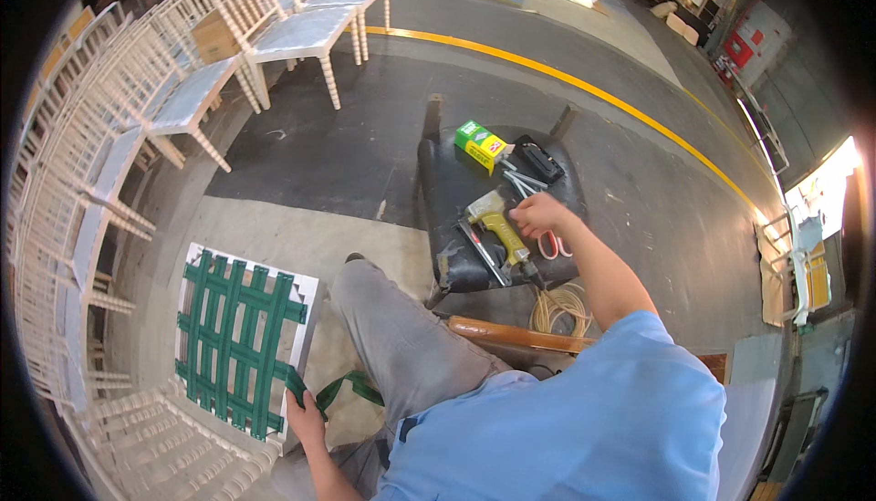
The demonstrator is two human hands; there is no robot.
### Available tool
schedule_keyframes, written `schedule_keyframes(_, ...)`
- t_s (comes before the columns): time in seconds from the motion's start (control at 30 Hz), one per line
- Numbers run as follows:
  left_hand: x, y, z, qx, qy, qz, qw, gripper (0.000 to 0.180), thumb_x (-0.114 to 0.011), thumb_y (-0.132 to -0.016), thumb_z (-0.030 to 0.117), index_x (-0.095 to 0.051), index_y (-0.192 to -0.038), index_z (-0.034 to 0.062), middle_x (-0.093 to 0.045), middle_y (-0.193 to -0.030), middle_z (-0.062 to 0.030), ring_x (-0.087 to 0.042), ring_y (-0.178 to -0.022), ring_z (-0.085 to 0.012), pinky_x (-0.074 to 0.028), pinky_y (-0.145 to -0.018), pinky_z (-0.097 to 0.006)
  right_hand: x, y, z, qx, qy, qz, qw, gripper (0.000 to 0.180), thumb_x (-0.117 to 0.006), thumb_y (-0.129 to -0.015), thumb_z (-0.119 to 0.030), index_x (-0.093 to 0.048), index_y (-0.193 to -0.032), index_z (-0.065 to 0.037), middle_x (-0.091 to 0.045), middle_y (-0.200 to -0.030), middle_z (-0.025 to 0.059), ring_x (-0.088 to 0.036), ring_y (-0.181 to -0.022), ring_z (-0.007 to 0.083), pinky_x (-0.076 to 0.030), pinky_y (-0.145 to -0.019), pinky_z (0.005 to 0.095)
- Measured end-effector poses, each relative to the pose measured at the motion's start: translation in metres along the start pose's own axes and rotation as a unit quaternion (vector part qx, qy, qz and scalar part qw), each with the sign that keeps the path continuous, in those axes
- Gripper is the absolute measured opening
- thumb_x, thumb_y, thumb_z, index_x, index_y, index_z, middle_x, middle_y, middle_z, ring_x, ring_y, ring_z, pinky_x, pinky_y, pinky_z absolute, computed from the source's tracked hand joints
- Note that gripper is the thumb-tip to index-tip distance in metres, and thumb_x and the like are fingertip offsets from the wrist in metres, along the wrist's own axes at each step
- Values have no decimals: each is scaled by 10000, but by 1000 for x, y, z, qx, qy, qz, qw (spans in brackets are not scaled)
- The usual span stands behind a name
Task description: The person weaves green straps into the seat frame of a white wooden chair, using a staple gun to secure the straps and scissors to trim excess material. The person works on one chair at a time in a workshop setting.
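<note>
Green webbing lattice covers most of a white seat frame, which lies to the left of the black padded seat and nearer the person. Straps already run both ways across it, leaving open squares; one green webbing strap trails loose from the frame's right edge, so that length looks unfinished. Whether the straps already laid are all fastened cannot be made out.

The left hand, left of the black padded seat, has its fingers closed around the loose strap. The right hand is over the black padded seat with fingers curled, just beside an olive-yellow staple gun; whether it pinches anything cannot be told. Also on that seat are red-handled scissors, grey staple strips and a green-and-yellow box. White spindle-back chairs stand beyond it, to the left.
</note>
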State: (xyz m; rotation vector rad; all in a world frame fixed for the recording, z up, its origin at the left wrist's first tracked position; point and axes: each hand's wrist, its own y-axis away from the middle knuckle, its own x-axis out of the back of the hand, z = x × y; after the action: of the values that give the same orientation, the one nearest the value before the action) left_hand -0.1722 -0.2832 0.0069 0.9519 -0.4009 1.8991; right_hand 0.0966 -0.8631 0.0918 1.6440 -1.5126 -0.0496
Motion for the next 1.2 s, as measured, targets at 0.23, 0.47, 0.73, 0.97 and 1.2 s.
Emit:
schedule_keyframes(0.23,6,-6,-5,77,2,-19,997,481,-595,-996,313,-599,-1354,-9,-661,-1249,-288,-628,-1185,-425,-478,-1006,-441,9,23,52,13,331,156,931,717,-825,-751,-428,-565,-1280,-20,-676,-1237,243,-657,-1151,410,-532,-953,473)
schedule_keyframes(0.47,10,-11,-29,134,320,13,938,308,-610,-1022,300,-707,-1010,8,-697,-776,-55,-609,-654,-141,-500,-623,-339,21,53,97,5,111,159,981,576,-659,-836,-116,-496,-1386,-66,-689,-858,192,-639,-527,261,-494,-467,377)
schedule_keyframes(0.73,26,-33,-44,171,657,-49,733,209,-601,-1034,229,-627,-1059,23,-708,-771,-107,-668,-580,-211,-560,-544,-325,17,108,35,175,58,142,973,548,-757,-874,-18,-522,-1366,26,-682,-1035,84,-636,-868,130,-513,-721,271)
schedule_keyframes(0.97,48,-40,-49,146,716,-64,680,197,-619,-1021,201,-637,-1082,15,-719,-783,-127,-678,-598,-219,-586,-581,-339,-225,108,-184,563,347,-121,741,626,-898,-717,-362,-624,-1208,-86,-681,-1123,170,-660,-1065,386,-529,-909,448)
schedule_keyframes(1.2,49,-51,-57,105,701,-76,701,223,-616,-1024,213,-662,-1091,6,-741,-842,-142,-703,-640,-193,-589,-581,-309,-399,62,-257,686,483,-278,469,570,-765,-795,-523,-610,-1199,-153,-627,-1035,122,-626,-1040,352,-468,-902,473)
